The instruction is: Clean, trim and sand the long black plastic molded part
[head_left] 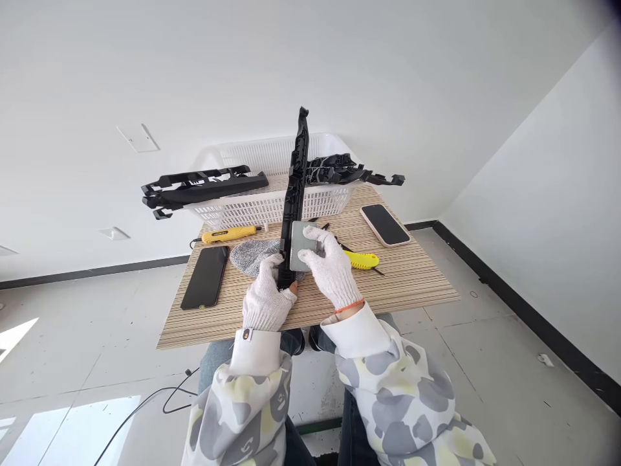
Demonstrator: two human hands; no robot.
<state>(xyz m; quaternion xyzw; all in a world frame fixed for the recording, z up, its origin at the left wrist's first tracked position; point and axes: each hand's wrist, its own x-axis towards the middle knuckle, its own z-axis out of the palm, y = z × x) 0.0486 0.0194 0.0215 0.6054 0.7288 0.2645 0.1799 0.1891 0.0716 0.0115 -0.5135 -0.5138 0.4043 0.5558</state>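
Note:
In a white knit glove, my left hand (268,296) is closed around the near end of a long black plastic part (294,188). The part points away from me and its far end rises above the basket. My right hand (330,265), also gloved, pinches a flat grey rectangular block (301,246) between thumb and fingers. That block lies against the right side of the black part near its lower end. Beneath them is a grey speckled cloth (253,256), partly hidden. To the right of my right hand lies a yellow-handled cutter (363,260), its other end covered by the hand.
A white plastic basket (228,212) stands at the table's back, with black plastic parts (208,191) on its left and more black parts (334,169) on its right. A yellow corded tool (230,234), a dark phone (206,277) and another phone (385,224) rest on the wood-patterned table (417,285).

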